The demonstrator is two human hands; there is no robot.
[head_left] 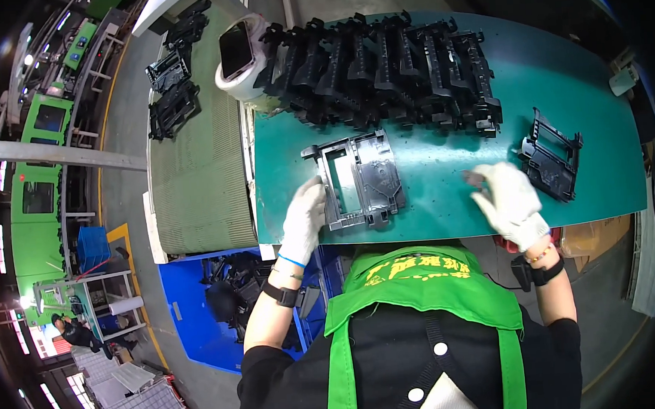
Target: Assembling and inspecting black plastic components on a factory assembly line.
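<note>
A black plastic frame (378,179) with a large rectangular opening lies on the green tabletop (439,190) in front of me. My left hand (305,215), in a white glove with bare fingertips, has its fingers closed on the frame's left edge. To the right, my right hand (509,199), gloved the same way, is over the table with its fingers apart and nothing visible in them. Just beyond it on the right, a second black plastic frame (553,157) lies tilted at an angle.
Along the table's back stands a row of several black plastic frames (379,74). A phone (236,49) rests on a white roll (243,82) at the back left. Left of the table runs a ribbed green conveyor (199,182) carrying more frames. Below it, a blue bin (192,318) holds black parts.
</note>
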